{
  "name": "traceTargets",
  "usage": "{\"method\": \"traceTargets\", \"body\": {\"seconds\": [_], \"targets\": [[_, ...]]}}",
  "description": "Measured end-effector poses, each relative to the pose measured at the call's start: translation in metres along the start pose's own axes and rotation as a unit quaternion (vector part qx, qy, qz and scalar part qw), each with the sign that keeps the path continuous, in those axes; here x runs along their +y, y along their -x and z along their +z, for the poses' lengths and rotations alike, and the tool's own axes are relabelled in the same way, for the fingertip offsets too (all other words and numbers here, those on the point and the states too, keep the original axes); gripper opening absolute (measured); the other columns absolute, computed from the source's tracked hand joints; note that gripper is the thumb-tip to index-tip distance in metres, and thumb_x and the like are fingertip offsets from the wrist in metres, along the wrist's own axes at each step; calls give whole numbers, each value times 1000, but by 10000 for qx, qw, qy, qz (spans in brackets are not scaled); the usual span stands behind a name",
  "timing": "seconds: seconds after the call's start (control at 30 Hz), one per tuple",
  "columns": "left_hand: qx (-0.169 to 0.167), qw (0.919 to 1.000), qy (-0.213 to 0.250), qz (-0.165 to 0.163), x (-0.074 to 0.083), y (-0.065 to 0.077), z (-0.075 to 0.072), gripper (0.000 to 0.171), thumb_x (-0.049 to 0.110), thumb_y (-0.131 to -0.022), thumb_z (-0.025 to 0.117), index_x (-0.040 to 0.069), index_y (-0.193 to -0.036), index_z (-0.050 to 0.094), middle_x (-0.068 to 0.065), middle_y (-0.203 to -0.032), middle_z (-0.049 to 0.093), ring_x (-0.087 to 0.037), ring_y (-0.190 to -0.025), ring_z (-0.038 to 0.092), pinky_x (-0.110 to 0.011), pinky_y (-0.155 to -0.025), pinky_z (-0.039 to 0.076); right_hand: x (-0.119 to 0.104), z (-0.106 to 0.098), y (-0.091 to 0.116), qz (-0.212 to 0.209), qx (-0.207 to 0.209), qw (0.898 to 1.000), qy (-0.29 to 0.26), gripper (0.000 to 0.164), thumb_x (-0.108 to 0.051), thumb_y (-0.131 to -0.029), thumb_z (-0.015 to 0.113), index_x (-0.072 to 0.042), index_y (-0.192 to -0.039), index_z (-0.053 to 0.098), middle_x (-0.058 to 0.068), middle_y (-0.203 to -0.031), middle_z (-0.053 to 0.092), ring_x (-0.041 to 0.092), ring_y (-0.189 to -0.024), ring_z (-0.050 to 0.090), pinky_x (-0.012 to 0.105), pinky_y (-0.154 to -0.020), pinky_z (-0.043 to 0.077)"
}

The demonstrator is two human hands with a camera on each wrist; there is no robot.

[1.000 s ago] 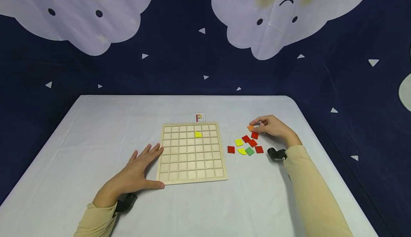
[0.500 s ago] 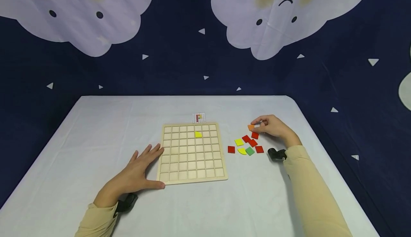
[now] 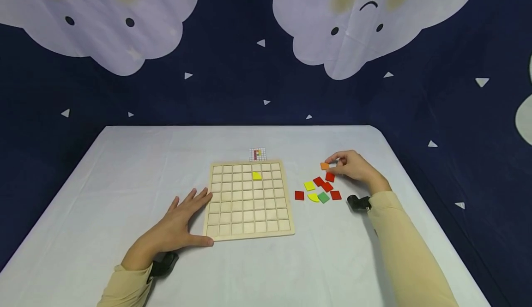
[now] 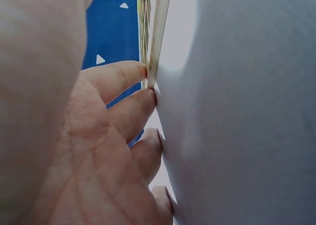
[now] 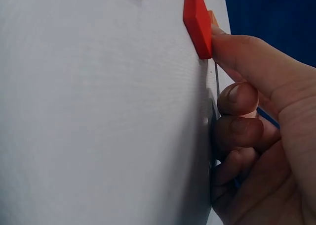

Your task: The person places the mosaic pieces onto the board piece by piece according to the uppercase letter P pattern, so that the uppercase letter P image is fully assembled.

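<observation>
A square wooden board (image 3: 248,203) with a grid of shallow cells lies on the table, and a yellow quarter-round tile (image 3: 256,176) sits in one of its upper cells. My left hand (image 3: 178,224) is spread at the board's left side, fingertips touching its edge and thumb at the near left corner. Right of the board, my right hand (image 3: 353,166) pinches an orange tile (image 3: 324,165) between thumb and index finger, low over the table. The other fingers are curled in, as the right wrist view shows. A red tile (image 5: 197,24) stands just in front of the thumb there.
Several loose red tiles (image 3: 299,195), a yellow square tile (image 3: 309,186), another yellow quarter-round tile (image 3: 313,198) and a green tile (image 3: 323,197) lie right of the board. A small printed pattern card (image 3: 257,154) lies beyond the board on the white-covered table (image 3: 158,159).
The head view has tilted up slightly, so the scene sits a little lower. Both hands and the tiles stay practically where they were.
</observation>
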State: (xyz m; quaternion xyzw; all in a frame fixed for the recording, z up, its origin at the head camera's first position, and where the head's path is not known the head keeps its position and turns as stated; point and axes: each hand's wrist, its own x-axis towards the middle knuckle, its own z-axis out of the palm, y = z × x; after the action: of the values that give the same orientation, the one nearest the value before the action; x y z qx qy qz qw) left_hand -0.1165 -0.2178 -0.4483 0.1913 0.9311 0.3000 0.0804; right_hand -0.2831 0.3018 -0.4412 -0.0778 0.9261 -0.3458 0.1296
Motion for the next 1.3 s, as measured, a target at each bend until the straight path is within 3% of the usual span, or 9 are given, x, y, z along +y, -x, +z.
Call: {"method": "traceTargets", "body": {"seconds": [0.53, 0.7, 0.97, 1.3], "targets": [[33, 10000, -9, -72, -2, 1, 2, 122, 54, -68, 98, 8, -166, 41, -17, -174, 35, -52, -164, 20, -81, -125, 6, -15, 9, 1, -366, 89, 9992, 98, 32, -25, -94, 83, -6, -120, 77, -1, -73, 54, 18, -69, 49, 26, -63, 39], [29, 10000, 3, -69, -1, 1, 2, 122, 54, -69, 98, 8, -166, 41, -17, -174, 35, -52, -164, 20, -81, -125, 6, -30, 15, -2, -585, 112, 9982, 15, 29, -26, -96, 82, -9, -118, 78, 1, -72, 56, 17, -64, 51, 26, -62, 41], [3, 9999, 84, -77, 1, 0, 1, 122, 54, -69, 98, 7, -166, 40, -16, -175, 34, -52, -164, 19, -82, -124, 4, -65, 31, -10, -919, -58, 9953, -301, 28, -26, -96, 82, -12, -119, 77, 0, -71, 53, 14, -50, 41, 25, -46, 33], [-83, 9996, 273, -59, -3, -1, -1, 128, 49, -64, 102, 4, -166, 38, -19, -175, 33, -48, -163, 25, -81, -126, 6, -107, 64, -17, -1339, -323, 9900, -308, 24, -27, -94, 84, -16, -115, 79, -3, -67, 49, 15, -60, 44, 25, -58, 37]]}}
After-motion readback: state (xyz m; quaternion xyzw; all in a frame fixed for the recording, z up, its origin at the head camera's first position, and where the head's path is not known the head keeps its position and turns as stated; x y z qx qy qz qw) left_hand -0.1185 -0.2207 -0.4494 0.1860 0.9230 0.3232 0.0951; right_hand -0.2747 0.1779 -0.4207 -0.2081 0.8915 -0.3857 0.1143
